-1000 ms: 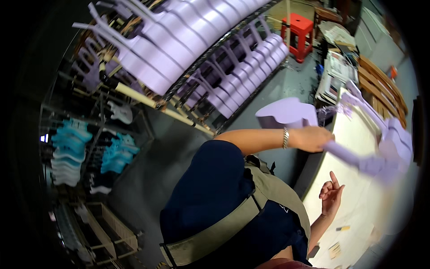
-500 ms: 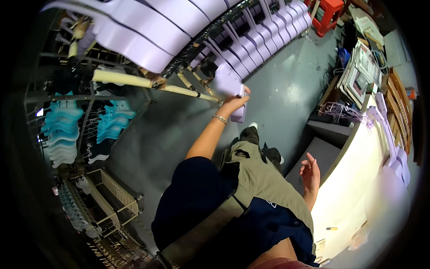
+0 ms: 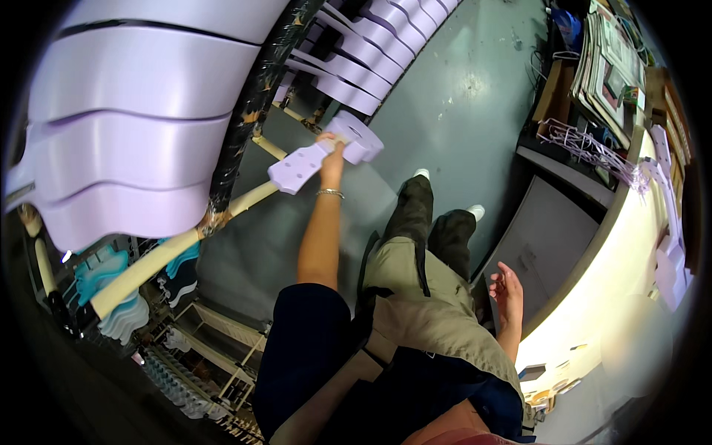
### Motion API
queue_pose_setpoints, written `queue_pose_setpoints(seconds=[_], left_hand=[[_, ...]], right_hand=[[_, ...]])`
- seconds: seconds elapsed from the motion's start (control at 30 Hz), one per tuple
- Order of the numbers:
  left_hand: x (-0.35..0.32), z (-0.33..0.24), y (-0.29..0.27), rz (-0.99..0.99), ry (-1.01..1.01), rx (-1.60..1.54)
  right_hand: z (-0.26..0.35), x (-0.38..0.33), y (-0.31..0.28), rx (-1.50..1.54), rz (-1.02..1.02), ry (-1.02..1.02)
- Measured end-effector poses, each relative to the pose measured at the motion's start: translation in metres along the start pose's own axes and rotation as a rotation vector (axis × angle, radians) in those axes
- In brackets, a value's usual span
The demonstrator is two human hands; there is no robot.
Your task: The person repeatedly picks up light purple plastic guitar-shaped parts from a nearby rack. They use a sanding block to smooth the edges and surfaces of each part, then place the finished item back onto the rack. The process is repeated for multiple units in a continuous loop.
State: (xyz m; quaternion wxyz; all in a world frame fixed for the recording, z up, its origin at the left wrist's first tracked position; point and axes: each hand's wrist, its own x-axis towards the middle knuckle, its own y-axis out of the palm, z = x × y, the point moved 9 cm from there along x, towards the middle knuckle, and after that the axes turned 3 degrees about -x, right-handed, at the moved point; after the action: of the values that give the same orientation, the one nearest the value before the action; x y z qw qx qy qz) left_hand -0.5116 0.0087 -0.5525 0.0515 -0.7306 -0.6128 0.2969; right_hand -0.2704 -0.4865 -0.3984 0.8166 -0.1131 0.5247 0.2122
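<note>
My left hand (image 3: pixel 331 154) is shut on a lilac guitar-shaped part (image 3: pixel 300 167), gripping it by the neck. The arm is stretched out, and the part is held against a cream rod (image 3: pixel 169 251) of a rack. Its round body end (image 3: pixel 361 139) points toward a row of similar lilac parts (image 3: pixel 354 53) hanging on that rack. A bracelet sits on the left wrist. My right hand (image 3: pixel 507 294) hangs open and holds nothing, beside the lit edge of a pale workbench (image 3: pixel 593 304).
Large lilac bodies (image 3: pixel 126 126) hang close at the upper left, beside a black-wrapped bar (image 3: pixel 252 96). Teal parts (image 3: pixel 122 315) hang lower left above wire shelving (image 3: pixel 215 356). More lilac pieces (image 3: pixel 671 259) lie on the bench. Stacked papers (image 3: pixel 615 59) sit at top right above the grey floor (image 3: pixel 460 89).
I have turned from the workbench to the rack. My left hand carried the lilac part from over the bench to the rack rod. The right hand stayed open by the bench.
</note>
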Motion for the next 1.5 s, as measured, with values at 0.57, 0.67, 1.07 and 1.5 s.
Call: queue_pose_setpoints(seconds=[0.57, 0.67, 1.07, 1.5], left_hand=[[0.166, 0.025, -0.084, -0.037, -0.266, -0.36], [0.173, 0.038, -0.096, -0.161, -0.424, -0.348], [0.1, 0.11, -0.004, -0.065, -0.67, -0.404], [-0.456, -0.305, 0.505, 1.401, 0.106, -0.451]], right_hand=[[-0.007, 0.013, 0.013, -0.156, -0.073, 0.051], [-0.007, 0.013, 0.018, -0.17, -0.088, 0.07], [-0.013, -0.009, -0.014, -0.1, -0.067, -0.041], [-0.021, -0.11, -0.138, 0.388, -0.311, -0.473]])
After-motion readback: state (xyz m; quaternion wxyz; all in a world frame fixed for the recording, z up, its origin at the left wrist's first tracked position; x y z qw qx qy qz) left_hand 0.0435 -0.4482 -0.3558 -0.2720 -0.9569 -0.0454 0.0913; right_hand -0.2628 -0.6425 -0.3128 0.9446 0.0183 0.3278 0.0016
